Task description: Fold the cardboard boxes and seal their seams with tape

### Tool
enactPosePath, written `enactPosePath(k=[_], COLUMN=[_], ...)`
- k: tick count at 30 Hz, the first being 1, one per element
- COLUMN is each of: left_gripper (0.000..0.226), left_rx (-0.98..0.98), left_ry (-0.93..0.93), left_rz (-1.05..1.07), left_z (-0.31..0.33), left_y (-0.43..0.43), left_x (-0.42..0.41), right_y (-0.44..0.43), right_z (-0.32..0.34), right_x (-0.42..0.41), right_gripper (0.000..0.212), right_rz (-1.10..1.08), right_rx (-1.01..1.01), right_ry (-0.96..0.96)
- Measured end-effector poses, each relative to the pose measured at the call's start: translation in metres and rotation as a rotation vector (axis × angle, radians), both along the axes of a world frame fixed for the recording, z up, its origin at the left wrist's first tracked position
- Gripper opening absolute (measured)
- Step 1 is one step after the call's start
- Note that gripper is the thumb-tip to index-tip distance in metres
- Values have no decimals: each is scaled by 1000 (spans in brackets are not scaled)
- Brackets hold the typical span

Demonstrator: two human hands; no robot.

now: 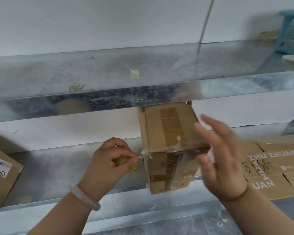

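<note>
The cardboard box (166, 150) stands on the lower shelf (58, 167). The left hand (112, 160) grips a yellow object (120, 160) beside it, tape (140, 156) stretching to its corner; the right hand (219, 156), fingers spread, is at its right side.

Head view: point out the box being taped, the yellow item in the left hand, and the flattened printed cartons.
box (168, 131): head view, taped upper face.
yellow item (120, 161): head view, part showing between fingers.
flattened cartons (277, 160): head view, printed top panel.
</note>
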State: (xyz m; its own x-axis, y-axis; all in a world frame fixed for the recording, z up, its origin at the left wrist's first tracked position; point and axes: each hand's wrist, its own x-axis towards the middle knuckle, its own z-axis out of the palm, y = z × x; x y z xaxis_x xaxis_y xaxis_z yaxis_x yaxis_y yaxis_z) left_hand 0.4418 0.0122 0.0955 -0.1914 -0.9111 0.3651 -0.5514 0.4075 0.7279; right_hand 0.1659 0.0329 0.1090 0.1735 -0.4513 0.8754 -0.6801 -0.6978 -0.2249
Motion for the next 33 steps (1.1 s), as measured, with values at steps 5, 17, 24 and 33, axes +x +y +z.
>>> enactPosePath(k=[5, 17, 24, 33], left_gripper=[14, 8, 12, 14], left_rx=[6, 47, -31, -105], left_ry=[-42, -12, 1, -14], left_rz=[35, 130, 73, 6], left_z=[1, 7, 6, 2], left_y=[8, 21, 17, 12], left_x=[-5, -1, 5, 10], right_y=[-14, -34, 32, 112], right_z=[-66, -172, -108, 15], right_x=[-70, -97, -56, 53], right_gripper=[38, 32, 29, 48], right_rz=[-540, -736, -623, -232], right_rx=[812, 1210, 861, 787], right_ry=[-425, 181, -737, -127])
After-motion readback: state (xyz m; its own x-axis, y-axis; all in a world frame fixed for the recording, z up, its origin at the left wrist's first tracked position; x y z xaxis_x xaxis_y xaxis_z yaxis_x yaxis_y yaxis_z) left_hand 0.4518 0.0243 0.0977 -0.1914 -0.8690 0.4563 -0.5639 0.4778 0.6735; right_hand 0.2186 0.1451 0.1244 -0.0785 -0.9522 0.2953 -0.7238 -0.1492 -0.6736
